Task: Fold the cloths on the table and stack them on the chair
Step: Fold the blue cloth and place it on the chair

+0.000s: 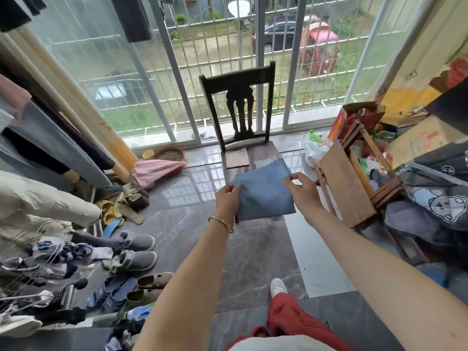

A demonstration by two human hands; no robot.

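Grey marble-patterned floor tiles (255,252) are seen running up to barred sliding glass doors (228,59), before which a dark carved wooden chair (238,102) is placed with its back toward the glass. A folded blue waffle-textured cloth (264,191) is held flat over the front edge of the chair seat. Its left edge is pinched by the left hand (228,198), whose fingers (234,189) are closed on the fabric, and a thin metal bangle (221,223) is worn at that wrist. Its right upper corner is gripped by the right hand (302,190), the fingers (296,176) curled over the cloth edge. Two folded cloths are seen lying on the seat behind it: a brown one (237,158) toward the left edge and a pale green one (264,162), partly covered by the blue cloth. Shoes (138,249) are scattered across the floor at the left, and an overturned wooden stool (347,183) is seen at the right.
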